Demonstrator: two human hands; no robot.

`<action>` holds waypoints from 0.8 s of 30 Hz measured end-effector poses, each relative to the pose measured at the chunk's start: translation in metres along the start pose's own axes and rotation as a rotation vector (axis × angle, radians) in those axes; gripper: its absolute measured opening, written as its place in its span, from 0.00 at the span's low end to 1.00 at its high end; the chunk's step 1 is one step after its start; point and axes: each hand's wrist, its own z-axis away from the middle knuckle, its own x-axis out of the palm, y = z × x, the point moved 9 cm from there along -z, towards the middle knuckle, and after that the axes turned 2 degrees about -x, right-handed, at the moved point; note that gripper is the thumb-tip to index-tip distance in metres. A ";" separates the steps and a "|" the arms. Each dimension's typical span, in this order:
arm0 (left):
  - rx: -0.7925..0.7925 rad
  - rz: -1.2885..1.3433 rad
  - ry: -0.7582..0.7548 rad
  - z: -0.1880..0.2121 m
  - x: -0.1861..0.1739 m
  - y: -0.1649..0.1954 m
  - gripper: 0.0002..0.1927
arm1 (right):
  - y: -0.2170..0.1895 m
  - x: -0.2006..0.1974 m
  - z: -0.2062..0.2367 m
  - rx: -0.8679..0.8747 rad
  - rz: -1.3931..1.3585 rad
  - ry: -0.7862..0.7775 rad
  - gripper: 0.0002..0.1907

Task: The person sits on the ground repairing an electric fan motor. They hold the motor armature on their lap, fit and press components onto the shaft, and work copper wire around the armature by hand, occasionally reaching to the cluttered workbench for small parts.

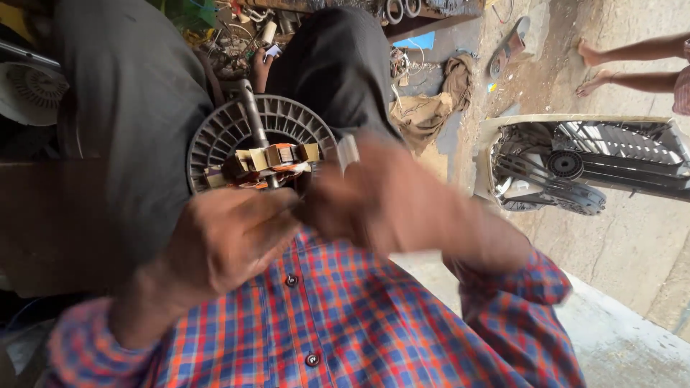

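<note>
Bare concrete floor [632,244] in daylight — a crumpled tan cloth [431,108] lies near an overturned white appliance casing [503,133], well apart from scattered scrap.

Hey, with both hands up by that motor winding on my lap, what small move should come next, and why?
Probably steady the motor stator with the left hand first. The right hand is blurred mid-motion beside the copper windings, and what it grips cannot be made out.

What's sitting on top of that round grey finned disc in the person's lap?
On the grey finned disc sits a motor winding with copper coils and tan insulation, a metal shaft rising through it. Both hands cover its near edge, so that part stays hidden.
</note>
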 end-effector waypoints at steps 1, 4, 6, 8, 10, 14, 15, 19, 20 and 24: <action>0.009 -0.108 0.048 0.015 0.005 -0.001 0.11 | 0.019 0.001 -0.006 -0.049 0.039 0.062 0.06; -0.016 -0.279 0.199 0.037 0.010 -0.006 0.08 | 0.119 0.034 -0.006 0.188 -0.250 0.271 0.03; -0.088 -0.199 0.256 0.024 -0.001 -0.011 0.08 | 0.180 0.073 0.019 0.497 -0.371 0.306 0.06; -0.167 -0.066 0.301 -0.003 -0.020 -0.010 0.06 | 0.200 0.076 0.041 0.556 -0.084 0.312 0.03; -0.239 0.122 0.336 -0.031 -0.039 -0.020 0.05 | 0.196 0.057 0.054 0.575 0.136 0.354 0.03; -0.182 0.038 0.034 -0.060 0.003 -0.093 0.13 | 0.156 -0.003 0.048 0.552 0.467 0.353 0.03; -0.219 -0.010 -0.004 -0.054 0.020 -0.120 0.13 | 0.141 -0.005 0.048 0.569 0.531 0.301 0.03; -0.181 -0.087 -0.104 -0.035 0.042 -0.156 0.08 | 0.068 0.051 0.047 0.435 0.231 -0.091 0.03; -0.157 -0.026 -0.126 -0.034 0.039 -0.144 0.07 | 0.040 0.063 0.043 0.294 0.079 -0.108 0.07; -0.255 0.239 0.007 -0.046 -0.021 -0.074 0.06 | -0.014 0.053 0.034 0.137 -0.161 -0.201 0.12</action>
